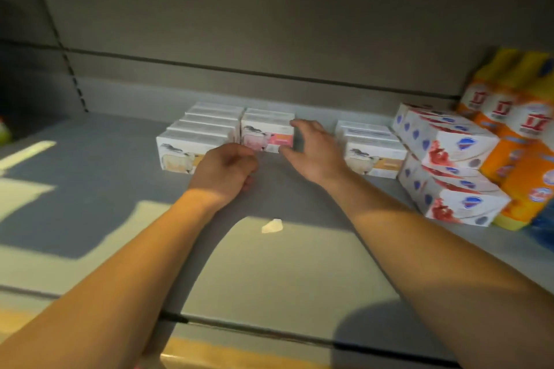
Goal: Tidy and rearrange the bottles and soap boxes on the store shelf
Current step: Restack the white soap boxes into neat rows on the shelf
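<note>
Head view looks down on a grey metal shelf (90,183). Right hand (314,153) spreads thumb and fingers around the white cardboard soap box with pink label (266,136), fingertips at its right end; whether this grip truly clamps is unclear. Left hand (224,171) is loosely curled at the box's lower left corner, its grip holding nothing visible. A row of white soap boxes with orange labels (195,138) stands just left. Orange-and-yellow plastic bottles (509,117) stand far right.
</note>
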Available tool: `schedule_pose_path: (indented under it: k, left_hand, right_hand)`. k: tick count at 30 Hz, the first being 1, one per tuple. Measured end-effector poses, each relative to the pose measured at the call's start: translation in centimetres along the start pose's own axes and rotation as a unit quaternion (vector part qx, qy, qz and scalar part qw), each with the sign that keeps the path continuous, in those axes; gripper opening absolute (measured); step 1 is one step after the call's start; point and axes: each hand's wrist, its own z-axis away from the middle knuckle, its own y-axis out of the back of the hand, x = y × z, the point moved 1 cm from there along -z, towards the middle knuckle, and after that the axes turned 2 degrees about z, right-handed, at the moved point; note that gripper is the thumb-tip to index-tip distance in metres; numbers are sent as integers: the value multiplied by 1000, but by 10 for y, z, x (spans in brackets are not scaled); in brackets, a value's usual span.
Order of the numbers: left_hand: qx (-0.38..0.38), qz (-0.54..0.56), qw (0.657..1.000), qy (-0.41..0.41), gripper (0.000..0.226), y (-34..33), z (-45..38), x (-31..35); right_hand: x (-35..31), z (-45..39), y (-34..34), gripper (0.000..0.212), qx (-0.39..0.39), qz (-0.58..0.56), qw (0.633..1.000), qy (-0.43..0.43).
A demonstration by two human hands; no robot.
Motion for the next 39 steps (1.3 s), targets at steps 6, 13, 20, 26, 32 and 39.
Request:
schedule_pose_path:
  k: [6,13,20,26,32,39]
  left_hand:
    - [5,-30,1000,-8,21,-3,-6,-3]
    - [-1,-34,999,-6,19,-2,-3,1]
    - [1,-18,1000,-18,20,-4,0,4]
    - [-67,59,996,-16,14,-21,14,12]
    - [-102,184,978,15,26,-27,23,17]
    - [-148,225,963,16,23,-32,28,14]
  right_hand:
    - [9,-25,-25,68,-16,96,995,16]
    - [3,-24,-18,40,47,14,999,-6]
    - [8,28,22,20,68,-335,923,-174]
    - [-3,77,55,15,7,-513,843,-161]
    - [-2,87,43,13,29,-508,843,-171]
    - [2,93,43,16,-70,-497,851,-157]
